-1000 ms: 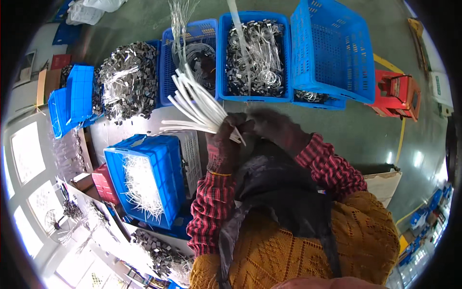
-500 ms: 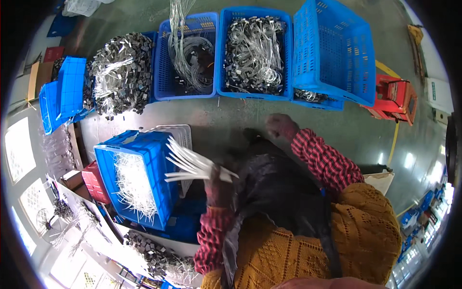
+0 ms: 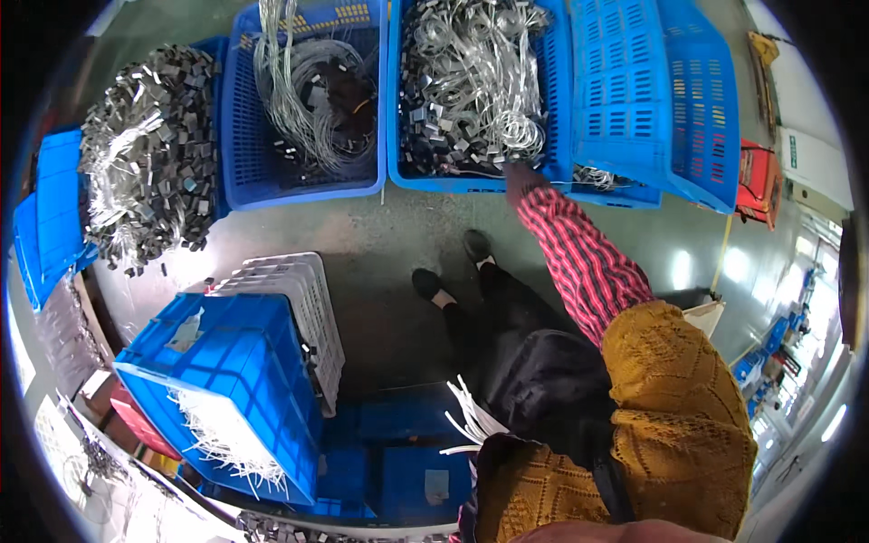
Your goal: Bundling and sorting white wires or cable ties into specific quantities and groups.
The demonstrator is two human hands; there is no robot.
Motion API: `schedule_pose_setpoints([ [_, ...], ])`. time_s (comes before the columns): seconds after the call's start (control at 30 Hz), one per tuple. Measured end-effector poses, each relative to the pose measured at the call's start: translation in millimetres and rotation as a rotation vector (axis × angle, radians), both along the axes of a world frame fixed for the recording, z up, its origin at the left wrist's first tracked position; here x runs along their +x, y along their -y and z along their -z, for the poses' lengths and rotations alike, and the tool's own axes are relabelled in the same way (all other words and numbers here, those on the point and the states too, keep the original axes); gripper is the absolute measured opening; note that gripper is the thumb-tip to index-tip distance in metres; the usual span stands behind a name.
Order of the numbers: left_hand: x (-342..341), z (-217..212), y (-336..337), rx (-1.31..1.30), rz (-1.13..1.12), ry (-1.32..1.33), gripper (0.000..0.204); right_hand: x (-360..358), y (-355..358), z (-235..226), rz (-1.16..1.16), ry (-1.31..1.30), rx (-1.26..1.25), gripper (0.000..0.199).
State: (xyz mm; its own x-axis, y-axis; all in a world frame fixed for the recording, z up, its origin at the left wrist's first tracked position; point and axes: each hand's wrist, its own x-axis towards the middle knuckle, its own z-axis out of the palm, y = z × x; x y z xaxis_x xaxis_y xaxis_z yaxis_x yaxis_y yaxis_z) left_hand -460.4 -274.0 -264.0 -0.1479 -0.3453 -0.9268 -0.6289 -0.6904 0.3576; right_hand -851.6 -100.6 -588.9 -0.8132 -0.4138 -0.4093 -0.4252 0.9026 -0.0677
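My right hand (image 3: 522, 181) reaches to the front rim of a blue crate (image 3: 444, 183). That crate holds clear, silvery cables (image 3: 511, 86) with small dark and silver connector blocks (image 3: 434, 122). The fingers are dark and partly hidden against the contents, so their grip is unclear. Close to my body, a bundle of thin white strips (image 3: 474, 421) sticks out to the left. It is in my left hand, which is mostly hidden by the dark cuff and clothing.
Left of it, another blue crate (image 3: 303, 192) holds coiled cables, beside a heaped pile of connectors (image 3: 158, 172). An upended blue crate (image 3: 625, 90) leans at right. Nearer, a tilted blue crate (image 3: 240, 339) contains loose white strips, next to a white basket (image 3: 317, 317).
My right hand has moved forward to the cable crate's rim. My left hand, with the white strips, has drawn back toward my body. The view has shifted; my feet now show.
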Motion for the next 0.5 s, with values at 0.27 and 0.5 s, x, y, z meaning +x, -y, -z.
schedule_pose_setpoints([
  [0.27,16.7,16.0,10.1,0.006,0.044,0.082,0.029,-46.5,19.0,-53.9,-0.163,0.415,0.353,0.018],
  [0.5,7.5,4.1,12.6,0.003,0.125,-0.001,0.030,16.1,12.4,-301.6,0.025,0.248,-0.026,0.019],
])
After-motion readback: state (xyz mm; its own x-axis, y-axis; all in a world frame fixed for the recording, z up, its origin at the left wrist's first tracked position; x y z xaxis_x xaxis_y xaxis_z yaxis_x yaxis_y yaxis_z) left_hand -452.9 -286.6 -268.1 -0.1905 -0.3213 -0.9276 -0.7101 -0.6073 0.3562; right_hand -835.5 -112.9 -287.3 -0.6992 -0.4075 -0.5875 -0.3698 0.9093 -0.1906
